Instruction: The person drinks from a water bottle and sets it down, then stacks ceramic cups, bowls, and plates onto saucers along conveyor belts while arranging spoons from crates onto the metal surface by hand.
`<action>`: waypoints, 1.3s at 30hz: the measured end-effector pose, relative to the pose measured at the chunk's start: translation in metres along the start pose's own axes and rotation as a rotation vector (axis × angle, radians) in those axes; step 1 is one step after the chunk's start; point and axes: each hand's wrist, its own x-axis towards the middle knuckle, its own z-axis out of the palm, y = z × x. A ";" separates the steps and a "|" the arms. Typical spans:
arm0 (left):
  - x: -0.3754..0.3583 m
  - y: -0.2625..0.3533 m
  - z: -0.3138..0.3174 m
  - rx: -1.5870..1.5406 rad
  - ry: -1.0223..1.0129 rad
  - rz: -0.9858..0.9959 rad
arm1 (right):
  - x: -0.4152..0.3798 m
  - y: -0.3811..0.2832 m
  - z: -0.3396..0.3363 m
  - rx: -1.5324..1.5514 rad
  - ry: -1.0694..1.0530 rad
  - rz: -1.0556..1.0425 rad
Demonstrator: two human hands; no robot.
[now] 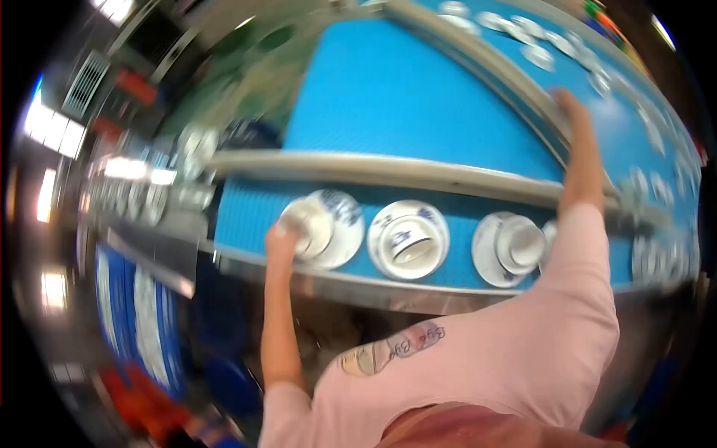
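Left hand (282,237), forearm straight, meets a round white ceramic cup (317,226) overlapping a blue-patterned white saucer (348,228), nearside of the long beige rail (403,170) (blur hides any grip). Right hand (572,103) lies beyond that rail, arm outstretched, finger spread impossible to tell.

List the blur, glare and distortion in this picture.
Head view: fisheye distortion bows the nearer rail, with black corners; head view: motion blur smears the left hand and the cup by it, while the patterned middle cup looks clearer; head view: glare whites out bright panes at far left.
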 end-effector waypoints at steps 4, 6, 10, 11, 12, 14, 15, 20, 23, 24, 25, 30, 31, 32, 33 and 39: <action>-0.018 0.013 0.012 -0.116 0.039 -0.006 | -0.060 -0.061 -0.052 -0.069 0.009 -0.224; -0.022 0.008 0.013 -0.142 0.116 0.018 | -0.043 -0.059 -0.053 -0.026 -0.119 -0.333; -0.023 0.014 0.030 -0.059 0.257 -0.038 | -0.009 -0.047 -0.014 0.329 -0.366 -0.286; -0.026 0.018 0.033 -0.066 0.284 -0.068 | -0.013 -0.047 -0.008 0.393 -0.287 -0.203; -0.028 0.025 0.036 -0.061 0.273 -0.062 | -0.007 -0.045 -0.008 0.381 -0.288 -0.206; -0.038 0.039 0.043 -0.076 0.296 -0.093 | 0.008 -0.046 -0.006 0.370 -0.293 -0.216; -0.038 0.031 0.040 -0.079 0.284 -0.119 | 0.019 -0.047 0.003 0.215 -0.213 -0.268; -0.029 0.044 0.031 -0.006 0.176 -0.304 | -0.017 -0.008 -0.021 -0.087 -0.220 -0.209; -0.010 0.008 0.002 -0.058 0.164 -0.283 | -0.004 0.030 0.001 0.150 -0.130 -0.443; -0.018 0.004 0.001 -0.003 0.198 -0.262 | 0.001 0.056 0.015 0.300 -0.047 -0.602; -0.026 0.007 0.007 0.059 0.249 -0.253 | -0.003 0.050 0.003 0.302 -0.082 -0.506; -0.034 0.008 0.026 -0.161 0.309 -0.123 | -0.044 0.074 -0.051 0.953 0.086 0.005; -0.043 0.033 0.043 -0.284 0.301 -0.091 | -0.038 0.085 -0.058 1.103 0.184 -0.073; -0.046 0.027 0.041 -0.308 0.314 -0.096 | 0.014 0.163 -0.042 1.344 -0.016 -0.372; -0.053 0.046 0.054 -0.337 0.402 -0.121 | 0.037 0.193 -0.051 1.659 -0.168 -0.580; -0.031 0.033 0.019 -0.358 0.652 0.013 | -0.068 0.011 -0.150 1.944 -0.126 -0.622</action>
